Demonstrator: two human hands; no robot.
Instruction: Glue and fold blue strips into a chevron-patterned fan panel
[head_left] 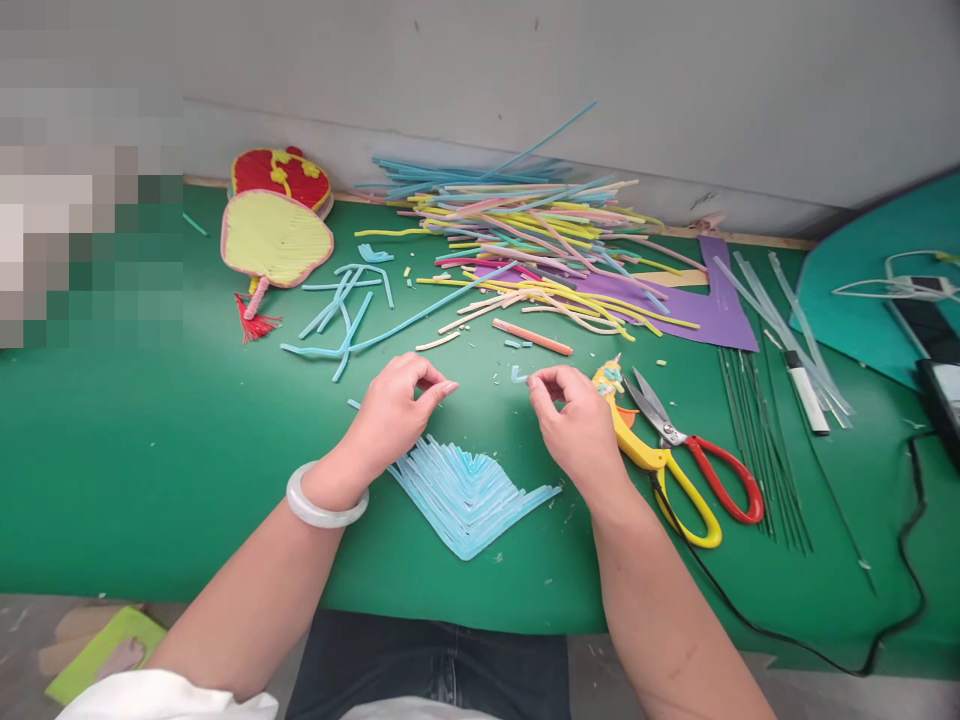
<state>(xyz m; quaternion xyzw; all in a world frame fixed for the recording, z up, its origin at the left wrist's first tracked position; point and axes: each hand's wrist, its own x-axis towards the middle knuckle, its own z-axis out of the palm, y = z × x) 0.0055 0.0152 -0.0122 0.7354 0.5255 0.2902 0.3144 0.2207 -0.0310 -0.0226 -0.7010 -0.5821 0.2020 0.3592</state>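
A small bent piece of blue pipe cleaner (517, 375) sticks out from the fingertips of my right hand (574, 420), which is closed in a pinch on it. My left hand (401, 405) has thumb and forefinger pressed together a little way to the left; whatever they hold, if anything, is too small to make out. Below and between both hands lies a V-shaped panel of blue pipe cleaners (469, 510), flat on the green table, its point toward me. Beside my right hand are a yellow-handled glue gun (637, 445) and red-and-yellow-handled scissors (670, 432).
A heap of coloured pipe cleaners (525, 215) covers the back of the green table (187, 480). Loose blue stems (345, 305) and a yellow fan (277, 238) lie left. Glue sticks (780, 310), a marker (808, 395), green wires (761, 450) and a black cord (911, 500) lie right.
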